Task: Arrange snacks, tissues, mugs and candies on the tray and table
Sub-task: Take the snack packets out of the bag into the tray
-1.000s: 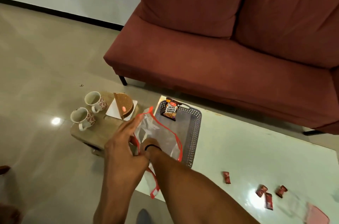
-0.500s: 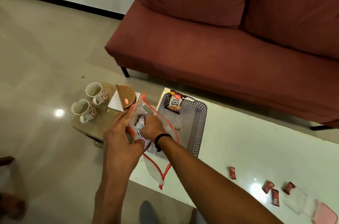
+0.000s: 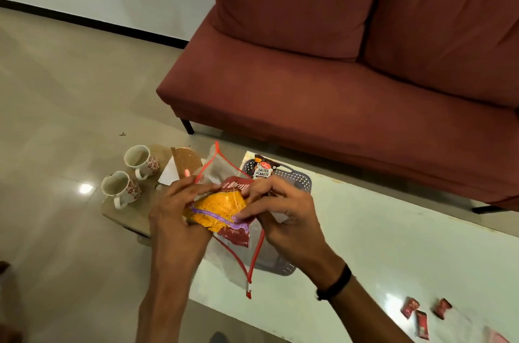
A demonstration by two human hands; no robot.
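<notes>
A red and orange snack packet [image 3: 222, 209] is half out of a clear zip bag with red edging [image 3: 241, 252]. My right hand [image 3: 280, 213] grips the packet's right side. My left hand [image 3: 177, 210] holds the bag and the packet's left end. Both are above the left end of the grey perforated tray [image 3: 297, 175], where a salted peanuts packet [image 3: 264, 167] leans at the far edge. Two flowered mugs [image 3: 140, 161] [image 3: 119, 188] stand on a small wooden table [image 3: 123, 216] to the left, next to a brown tissue holder [image 3: 185, 164] with white tissues.
The tray sits on a glossy white table [image 3: 379, 244]. Three red candies [image 3: 421, 314] lie at its near right corner. A dark red sofa [image 3: 337, 75] runs along the table's far side. Tiled floor [image 3: 56, 89] stretches to the left.
My right hand went into the zip bag and has drawn the snack packet out of it. Both hands have risen toward me with bag and packet.
</notes>
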